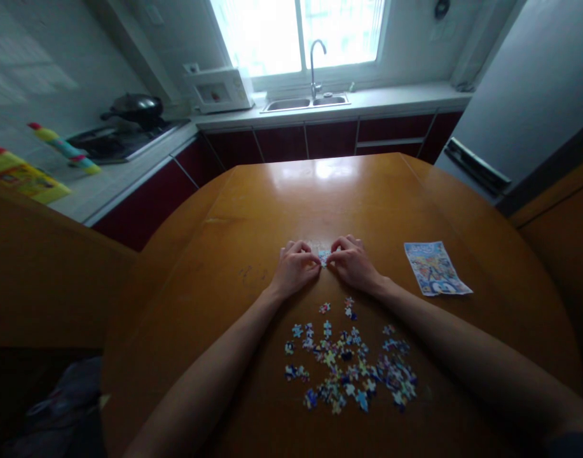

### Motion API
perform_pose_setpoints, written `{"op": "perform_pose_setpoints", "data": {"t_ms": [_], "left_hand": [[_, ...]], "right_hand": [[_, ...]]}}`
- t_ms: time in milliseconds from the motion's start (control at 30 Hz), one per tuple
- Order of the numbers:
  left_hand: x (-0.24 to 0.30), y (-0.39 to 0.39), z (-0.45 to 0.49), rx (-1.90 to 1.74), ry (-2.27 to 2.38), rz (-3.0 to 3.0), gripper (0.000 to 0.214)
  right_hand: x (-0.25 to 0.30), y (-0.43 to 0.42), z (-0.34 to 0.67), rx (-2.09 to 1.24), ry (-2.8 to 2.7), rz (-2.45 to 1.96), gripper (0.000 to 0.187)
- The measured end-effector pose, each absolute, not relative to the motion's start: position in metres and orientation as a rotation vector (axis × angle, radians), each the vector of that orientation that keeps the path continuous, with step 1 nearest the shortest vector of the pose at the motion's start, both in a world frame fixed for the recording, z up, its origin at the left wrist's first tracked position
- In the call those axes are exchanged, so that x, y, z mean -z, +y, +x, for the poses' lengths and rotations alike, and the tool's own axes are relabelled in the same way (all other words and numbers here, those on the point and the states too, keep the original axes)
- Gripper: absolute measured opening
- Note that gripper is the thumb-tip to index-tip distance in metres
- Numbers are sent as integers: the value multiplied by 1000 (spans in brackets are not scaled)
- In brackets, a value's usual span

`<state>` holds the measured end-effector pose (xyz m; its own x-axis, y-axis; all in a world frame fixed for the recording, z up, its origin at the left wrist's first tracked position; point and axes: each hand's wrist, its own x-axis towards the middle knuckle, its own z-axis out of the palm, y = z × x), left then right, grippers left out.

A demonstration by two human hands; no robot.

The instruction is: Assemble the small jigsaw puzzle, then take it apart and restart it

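Both of my hands meet at the middle of the wooden table point(253, 210) around a few light-blue jigsaw puzzle pieces point(323, 256). My left hand point(298, 267) pinches the left side of these pieces between thumb and forefinger. From the right, my right hand point(351, 261) pinches their other edge in the same way. The fingers partly cover the pieces, so how they interlock cannot be made out. Nearer to me, between my forearms, lies a loose heap of many-coloured puzzle pieces point(346, 369). A pair of small pieces point(349, 308) lies just above the heap.
A creased picture sheet point(434, 267) lies on the table right of my right hand. Beyond the table are a counter with a sink point(286, 105), a microwave point(219, 90), and a stove with a wok point(136, 108). A fridge point(510, 108) stands at the right.
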<state>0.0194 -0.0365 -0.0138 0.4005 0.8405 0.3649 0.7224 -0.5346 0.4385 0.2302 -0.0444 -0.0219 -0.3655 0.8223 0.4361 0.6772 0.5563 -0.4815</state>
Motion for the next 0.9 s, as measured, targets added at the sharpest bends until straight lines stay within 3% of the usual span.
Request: {"op": "perform_pose_setpoints", "data": {"t_ms": [900], "left_hand": [[12, -38, 20, -778, 1334, 2465, 8]], "right_hand": [[21, -45, 228, -295, -2178, -1200, 27]]}}
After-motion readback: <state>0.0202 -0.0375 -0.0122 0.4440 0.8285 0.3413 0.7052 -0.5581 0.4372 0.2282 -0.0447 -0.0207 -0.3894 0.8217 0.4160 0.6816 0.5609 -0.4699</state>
